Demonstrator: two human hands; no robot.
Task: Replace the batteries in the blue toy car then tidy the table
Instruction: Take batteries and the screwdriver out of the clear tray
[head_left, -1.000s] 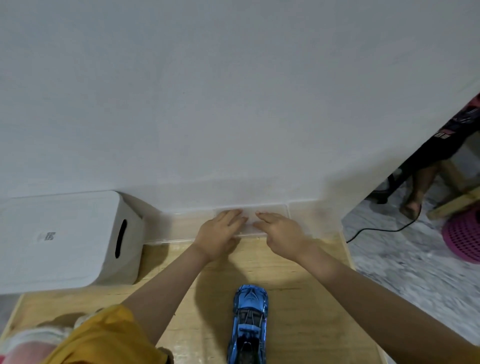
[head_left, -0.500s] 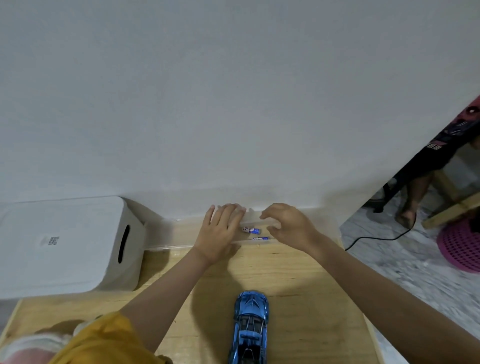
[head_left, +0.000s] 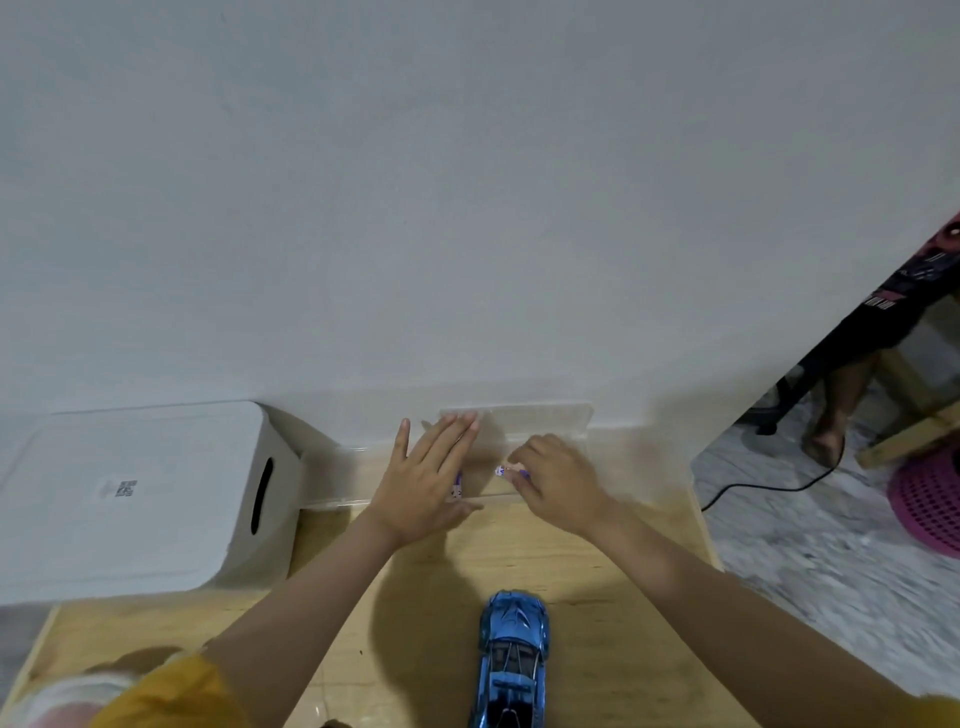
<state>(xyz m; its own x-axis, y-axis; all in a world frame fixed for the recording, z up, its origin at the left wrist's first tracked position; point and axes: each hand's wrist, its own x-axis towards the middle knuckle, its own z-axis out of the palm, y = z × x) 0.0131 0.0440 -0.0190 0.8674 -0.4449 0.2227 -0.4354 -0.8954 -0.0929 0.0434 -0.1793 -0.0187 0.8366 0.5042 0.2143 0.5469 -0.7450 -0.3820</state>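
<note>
The blue toy car (head_left: 511, 660) stands on the wooden table near the front edge, nose toward the wall. A clear plastic box (head_left: 545, 423) sits against the wall, its lid raised. My left hand (head_left: 426, 480) lies flat with straight fingers against the box, partly over a small battery (head_left: 457, 486). My right hand (head_left: 553, 480) pinches another battery (head_left: 506, 471) inside the box.
A white bin (head_left: 140, 499) with a slot handle stands at the left against the wall. The table's right edge (head_left: 701, 514) drops to a grey floor with a black cable (head_left: 769, 486), a pink basket (head_left: 930, 504) and a person's leg (head_left: 836, 410).
The box lid has swung up toward the wall. My left hand has flattened against the box, and my right hand has closed its fingers on a battery inside.
</note>
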